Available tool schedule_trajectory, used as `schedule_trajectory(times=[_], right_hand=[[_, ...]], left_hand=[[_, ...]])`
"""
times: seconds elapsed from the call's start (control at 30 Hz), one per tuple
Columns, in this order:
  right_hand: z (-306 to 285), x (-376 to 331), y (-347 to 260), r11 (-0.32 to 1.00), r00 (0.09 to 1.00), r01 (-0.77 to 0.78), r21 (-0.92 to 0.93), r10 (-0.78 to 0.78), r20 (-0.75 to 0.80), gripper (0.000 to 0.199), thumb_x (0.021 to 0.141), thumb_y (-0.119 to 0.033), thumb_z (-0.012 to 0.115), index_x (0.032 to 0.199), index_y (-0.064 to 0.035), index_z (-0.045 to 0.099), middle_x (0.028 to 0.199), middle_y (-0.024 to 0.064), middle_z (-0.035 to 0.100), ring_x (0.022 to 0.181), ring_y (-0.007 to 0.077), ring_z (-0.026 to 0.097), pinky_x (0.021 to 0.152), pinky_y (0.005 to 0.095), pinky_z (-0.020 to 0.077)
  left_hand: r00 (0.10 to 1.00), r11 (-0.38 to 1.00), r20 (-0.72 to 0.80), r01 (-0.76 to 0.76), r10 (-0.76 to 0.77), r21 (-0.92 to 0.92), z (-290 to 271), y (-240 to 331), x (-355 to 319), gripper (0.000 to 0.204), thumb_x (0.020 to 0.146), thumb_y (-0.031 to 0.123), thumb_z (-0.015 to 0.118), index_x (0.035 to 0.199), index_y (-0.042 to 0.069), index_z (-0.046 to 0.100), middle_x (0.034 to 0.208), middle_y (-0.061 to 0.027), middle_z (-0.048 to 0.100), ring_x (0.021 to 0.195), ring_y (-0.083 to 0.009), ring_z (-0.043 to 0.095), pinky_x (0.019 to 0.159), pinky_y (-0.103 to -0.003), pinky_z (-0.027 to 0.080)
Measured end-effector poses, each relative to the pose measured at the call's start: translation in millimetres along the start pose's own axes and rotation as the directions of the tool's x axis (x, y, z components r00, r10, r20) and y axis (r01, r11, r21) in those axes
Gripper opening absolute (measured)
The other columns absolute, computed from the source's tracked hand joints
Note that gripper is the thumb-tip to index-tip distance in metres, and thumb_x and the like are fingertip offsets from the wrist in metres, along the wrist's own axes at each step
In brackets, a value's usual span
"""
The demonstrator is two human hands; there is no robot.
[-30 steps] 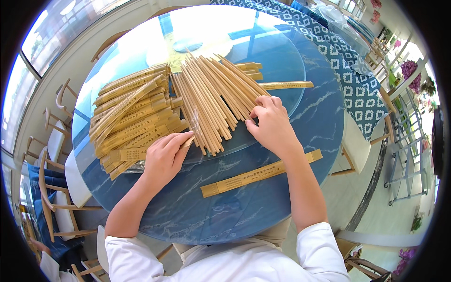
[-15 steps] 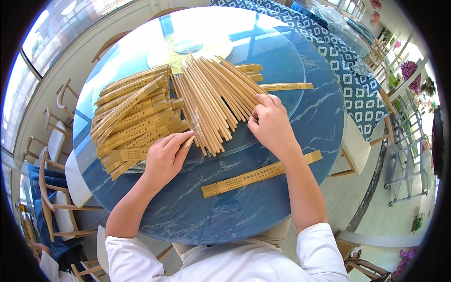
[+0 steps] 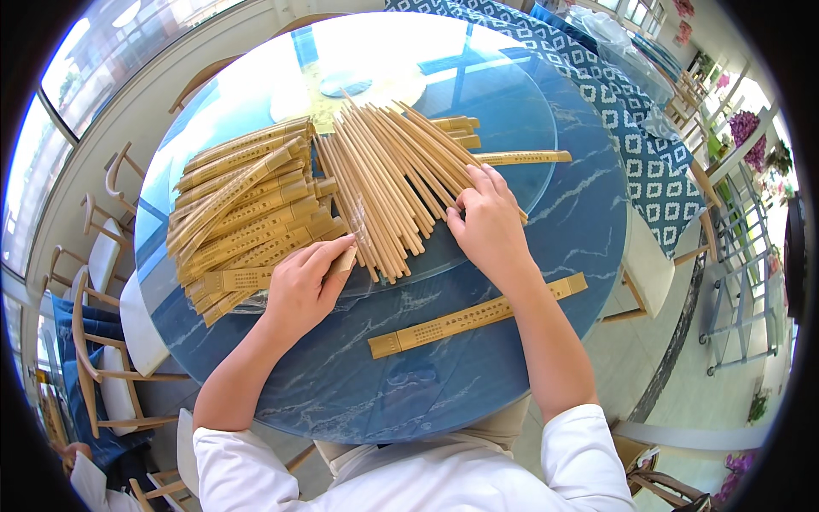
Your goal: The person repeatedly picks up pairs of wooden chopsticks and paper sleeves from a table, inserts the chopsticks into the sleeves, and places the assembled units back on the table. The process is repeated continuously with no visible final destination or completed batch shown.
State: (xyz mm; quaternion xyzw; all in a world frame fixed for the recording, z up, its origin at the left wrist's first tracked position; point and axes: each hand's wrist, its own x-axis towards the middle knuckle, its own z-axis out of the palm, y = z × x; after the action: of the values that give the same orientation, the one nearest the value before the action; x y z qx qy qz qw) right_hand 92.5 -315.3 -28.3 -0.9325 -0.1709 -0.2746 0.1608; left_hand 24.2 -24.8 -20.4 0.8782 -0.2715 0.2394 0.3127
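Note:
A fan of bare wooden chopsticks lies in the middle of the glass turntable. My right hand is at the pile's right edge, fingers closed on chopsticks; one stick's end pokes out past the hand's right side. To the left is a heaped stack of tan printed paper chopstick sleeves. Beside that stack, my left hand is closed, with the pale end of a paper sleeve showing between thumb and fingers; the rest is hidden. In front of me lies a single long, flat sleeve, slanting across the blue tabletop.
The round blue marbled table carries the glass turntable. Several more sleeves lie behind the chopsticks, and one sleeve points right. Wooden chairs stand at the left, a patterned cloth hangs at the far right.
My right hand has shifted slightly down at the pile's edge, and a chopstick end now sticks out to its right. My left hand stays almost where it was, still gripping the sleeve.

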Motion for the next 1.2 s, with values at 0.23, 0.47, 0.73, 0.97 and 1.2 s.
schedule_trajectory(times=[0.23, 0.47, 0.73, 0.97, 1.2], right_hand=[[-1, 0, 3, 0.995, 1.000, -0.009, -0.103, 0.007, -0.014, 0.021, 0.089, -0.015, 0.070, 0.093, 0.0049, 0.074, 0.138, 0.0259, 0.066, 0.140, 0.0390, 0.053, 0.117, 0.0495, 0.0421], [-45, 20, 4, 0.881, 0.959, -0.251, 0.401, 0.282, -0.021, 0.023, 0.100, -0.018, 0.064, 0.096, 0.0042, 0.069, 0.122, 0.0234, 0.073, 0.118, 0.0365, 0.068, 0.101, 0.0419, 0.0537], [-55, 25, 12, 0.778, 0.910, -0.323, 0.540, 0.412, -0.050, 0.032, 0.112, -0.032, 0.056, 0.110, -0.0007, 0.062, 0.096, 0.0118, 0.076, 0.090, 0.0209, 0.074, 0.081, 0.0341, 0.0556], [-54, 20, 5, 0.894, 0.963, -0.129, 0.429, 0.216, -0.160, 0.022, 0.109, -0.024, 0.061, 0.109, -0.0020, 0.062, 0.096, 0.0127, 0.074, 0.090, 0.0244, 0.075, 0.077, 0.0350, 0.0572], [-48, 16, 15, 0.819, 0.926, 0.003, 0.574, 0.215, -0.311, 0.015, 0.106, -0.017, 0.065, 0.106, -0.0025, 0.061, 0.092, 0.0132, 0.072, 0.084, 0.0244, 0.075, 0.073, 0.0340, 0.0570]], left_hand=[[1.000, 1.000, 0.008, 0.009, -0.009, -0.003, 0, -1, -1, 0.028, 0.098, 0.011, 0.072, 0.125, 0.006, 0.070, 0.103, -0.0121, 0.076, 0.087, -0.0316, 0.074, 0.076, -0.039, 0.059], [0.998, 0.995, 0.033, 0.058, -0.056, -0.077, -5, -5, -4, 0.031, 0.102, 0.013, 0.069, 0.132, 0.005, 0.064, 0.101, -0.0107, 0.076, 0.087, -0.0292, 0.074, 0.076, -0.037, 0.058], [0.975, 0.923, 0.042, 0.220, -0.218, -0.316, -3, -11, -13, 0.025, 0.114, 0.021, 0.049, 0.132, 0.004, 0.048, 0.100, -0.0091, 0.077, 0.081, -0.0183, 0.074, 0.072, -0.030, 0.056], [0.976, 0.930, 0.077, 0.217, -0.204, -0.298, -6, -10, -11, 0.026, 0.114, 0.021, 0.049, 0.133, 0.004, 0.049, 0.100, -0.0095, 0.076, 0.086, -0.0181, 0.076, 0.072, -0.030, 0.055], [0.981, 0.938, 0.069, 0.194, -0.182, -0.286, -6, -9, -9, 0.026, 0.114, 0.019, 0.049, 0.135, 0.005, 0.050, 0.102, -0.0104, 0.076, 0.089, -0.0195, 0.077, 0.074, -0.030, 0.056]])
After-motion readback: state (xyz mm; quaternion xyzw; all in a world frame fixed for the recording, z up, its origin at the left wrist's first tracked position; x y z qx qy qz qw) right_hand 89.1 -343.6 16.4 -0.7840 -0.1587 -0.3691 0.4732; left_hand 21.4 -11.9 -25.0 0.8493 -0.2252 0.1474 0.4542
